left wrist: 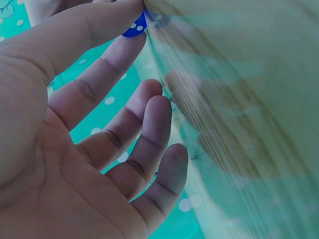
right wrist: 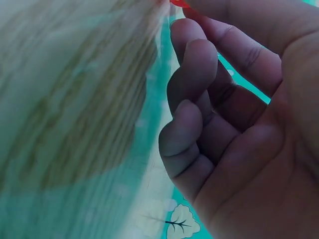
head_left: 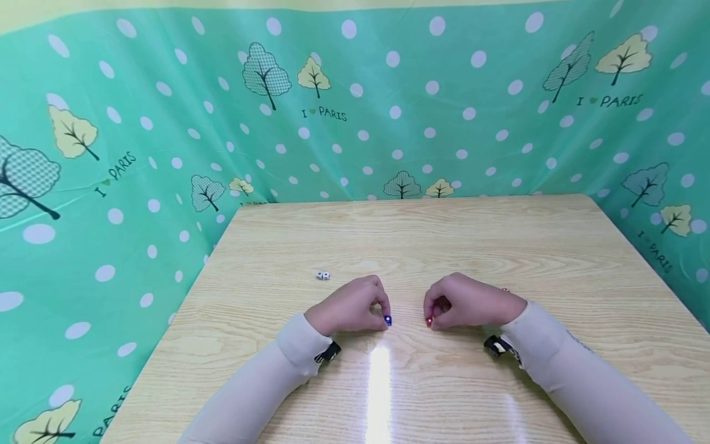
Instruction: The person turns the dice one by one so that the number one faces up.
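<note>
My left hand (head_left: 355, 305) pinches a small blue die (head_left: 388, 320) between thumb and index finger, low over the table. In the left wrist view white pips show on the blue die (left wrist: 135, 27), and the other fingers curve loosely near the tabletop. Across a short gap, my right hand (head_left: 470, 300) pinches a red die (head_left: 429, 321) between thumb and index finger at the table surface. Only a sliver of the red die (right wrist: 180, 3) shows at the top of the right wrist view. Both hands face each other near the table's middle.
Two white dice (head_left: 323, 275) lie side by side beyond my left hand. A small red object (head_left: 505, 289), mostly hidden, peeks out behind my right wrist. The wooden table (head_left: 421, 237) is glossy and reflects a light. A green patterned curtain (head_left: 355, 148) surrounds its back and sides.
</note>
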`<move>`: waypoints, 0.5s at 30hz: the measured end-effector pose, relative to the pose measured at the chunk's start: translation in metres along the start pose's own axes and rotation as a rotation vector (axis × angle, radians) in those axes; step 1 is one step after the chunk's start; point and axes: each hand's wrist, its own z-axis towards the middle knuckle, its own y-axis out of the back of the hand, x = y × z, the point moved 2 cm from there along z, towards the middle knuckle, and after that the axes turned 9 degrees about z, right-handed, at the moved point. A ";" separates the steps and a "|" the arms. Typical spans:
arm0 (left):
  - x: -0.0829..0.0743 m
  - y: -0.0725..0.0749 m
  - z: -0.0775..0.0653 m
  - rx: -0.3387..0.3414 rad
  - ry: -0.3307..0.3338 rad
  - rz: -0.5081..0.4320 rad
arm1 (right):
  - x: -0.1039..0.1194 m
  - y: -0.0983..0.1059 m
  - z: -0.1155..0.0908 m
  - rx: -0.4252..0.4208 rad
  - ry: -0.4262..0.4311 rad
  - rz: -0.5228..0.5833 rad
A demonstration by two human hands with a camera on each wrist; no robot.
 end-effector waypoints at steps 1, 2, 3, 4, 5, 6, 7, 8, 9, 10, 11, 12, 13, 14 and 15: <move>0.000 0.000 0.000 -0.001 -0.001 0.001 | 0.000 0.000 0.000 -0.002 -0.001 -0.002; 0.000 0.000 0.000 -0.002 0.000 0.001 | 0.000 0.000 0.000 -0.005 -0.003 -0.004; 0.000 0.000 0.000 -0.003 0.000 0.001 | 0.000 0.000 0.000 -0.009 -0.005 -0.007; 0.000 0.000 0.000 -0.003 0.001 0.000 | 0.000 0.000 0.000 -0.011 -0.006 -0.010; 0.000 0.000 0.000 -0.003 0.002 -0.001 | 0.001 0.000 0.000 -0.014 -0.006 -0.011; 0.000 0.000 0.000 -0.003 0.002 -0.002 | 0.001 0.000 0.000 -0.016 -0.004 -0.010; 0.000 0.000 0.000 -0.002 0.003 -0.002 | 0.001 0.000 -0.001 -0.017 -0.004 -0.012; 0.000 0.000 0.000 -0.003 0.003 -0.002 | 0.001 0.000 -0.001 -0.018 -0.004 -0.010; 0.001 0.000 0.000 -0.003 0.003 -0.002 | 0.001 0.000 -0.001 -0.019 -0.003 -0.008; 0.001 0.000 0.000 -0.004 0.002 -0.002 | 0.002 0.000 -0.001 -0.020 -0.004 -0.008; 0.001 0.000 0.000 -0.004 0.002 -0.001 | 0.002 0.000 -0.001 -0.020 -0.006 -0.011; 0.001 0.000 0.000 -0.004 0.002 0.000 | 0.002 0.000 -0.001 -0.021 -0.009 -0.016; 0.000 0.000 0.000 -0.004 0.002 0.001 | 0.002 0.000 -0.001 -0.021 -0.013 -0.020; 0.001 -0.001 0.000 -0.004 0.003 0.001 | 0.002 0.000 -0.001 -0.021 -0.015 -0.021; 0.001 -0.001 -0.001 -0.001 0.007 0.003 | 0.002 0.000 -0.001 -0.023 -0.011 -0.024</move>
